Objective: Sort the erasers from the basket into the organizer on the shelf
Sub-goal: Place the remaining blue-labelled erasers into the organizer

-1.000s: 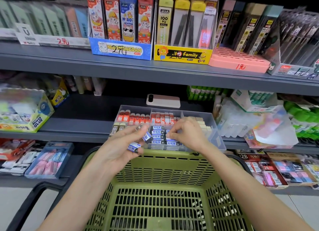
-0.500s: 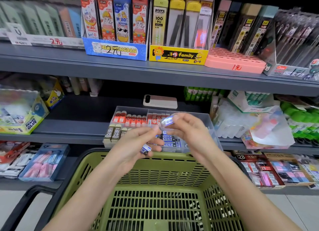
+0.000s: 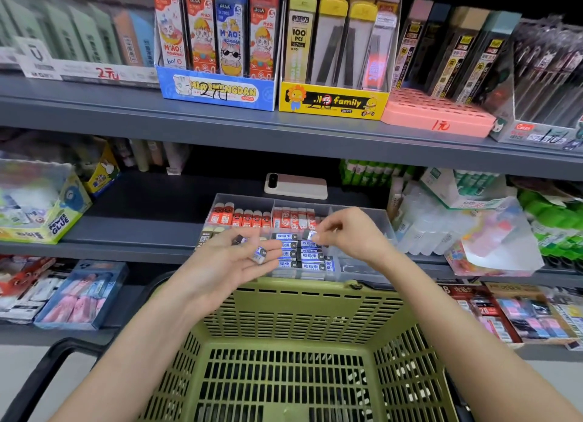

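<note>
**Shelf, basket and organizer during sorting.** We take the grey shelf (image 3: 126, 248), stocked with stationery, as the largest element. Below it, nearest us, is the green slotted basket (image 3: 299, 320), its far rim just under the shelf edge. On the shelf stands the clear organizer (image 3: 359, 268), divided into compartments. Red-sleeved stock (image 3: 252, 218) fills the back ones, and blue-labelled stock (image 3: 303, 256) lies in rows in the front middle.

Both our forearms reach over the basket. Our left hand (image 3: 227, 263) lies palm up before the organizer's left part. Our right hand (image 3: 350, 235) hovers over its middle. A phone (image 3: 296, 186) lies flat on the shelf behind the organizer.

Smallest are the pieces in hand. Two erasers (image 3: 259, 253) sit on the left hand's loosely bent fingers, with the thumb closed against the darker one. A single eraser (image 3: 310, 234) is pinched between the right thumb and forefinger, the other fingers curled. It hangs just above the blue rows, and we cannot tell whether it touches them.
</note>
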### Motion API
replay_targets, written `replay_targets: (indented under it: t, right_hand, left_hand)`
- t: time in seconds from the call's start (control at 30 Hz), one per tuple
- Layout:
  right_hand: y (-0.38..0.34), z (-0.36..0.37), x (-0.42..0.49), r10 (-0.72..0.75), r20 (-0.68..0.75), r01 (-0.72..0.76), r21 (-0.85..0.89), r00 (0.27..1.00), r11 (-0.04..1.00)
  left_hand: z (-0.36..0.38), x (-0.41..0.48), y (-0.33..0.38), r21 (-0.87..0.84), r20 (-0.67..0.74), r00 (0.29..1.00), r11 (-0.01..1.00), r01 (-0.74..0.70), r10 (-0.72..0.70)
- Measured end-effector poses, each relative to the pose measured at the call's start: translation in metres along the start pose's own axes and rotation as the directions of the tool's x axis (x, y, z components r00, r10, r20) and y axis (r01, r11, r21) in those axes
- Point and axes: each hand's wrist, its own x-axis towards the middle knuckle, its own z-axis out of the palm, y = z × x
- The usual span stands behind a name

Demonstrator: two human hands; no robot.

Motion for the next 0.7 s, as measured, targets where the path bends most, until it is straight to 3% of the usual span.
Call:
replay_targets:
  t: [0.1, 0.27, 0.4, 0.53, 0.6, 0.63, 0.7]
  right_hand:
    - [-0.003, 0.012, 0.002, -0.077, -0.032, 0.06, -0.361, 0.997, 0.931]
    - [-0.002, 0.015, 0.003, -0.159, 0.066, 0.17, -0.535, 0.985, 0.827]
    - [0.005, 0.019, 0.003, -0.251, 0.117, 0.263, -0.669, 0.961, 0.695]
    - [0.009, 0.023, -0.002, -0.279, 0.134, 0.288, -0.714, 0.951, 0.638]
    - [0.004, 0.023, -0.009, -0.353, 0.008, 0.264, -0.679, 0.936, 0.685]
    - [-0.001, 0.023, -0.015, -0.373, -0.086, 0.256, -0.586, 0.924, 0.769]
    - [-0.014, 0.021, -0.029, -0.28, -0.161, 0.26, -0.137, 0.946, 0.956]
  left_hand:
    - [-0.002, 0.0, -0.003, 0.205, -0.008, 0.996, 0.975, -0.081, 0.085]
    - [-0.005, -0.001, -0.006, 0.486, -0.005, 0.974, 0.852, -0.195, 0.226]
    - [-0.006, 0.003, -0.008, 0.485, -0.08, 0.966, 0.857, -0.177, 0.245]
    - [0.0, 0.006, -0.011, 0.403, -0.063, 0.974, 0.898, -0.174, 0.217]
    - [0.002, 0.008, -0.011, 0.39, -0.063, 0.976, 0.905, -0.169, 0.21]
    - [0.003, 0.009, -0.011, 0.378, -0.065, 0.975, 0.909, -0.173, 0.213]
    - [0.006, 0.012, -0.012, 0.374, -0.07, 0.968, 0.906, -0.198, 0.241]
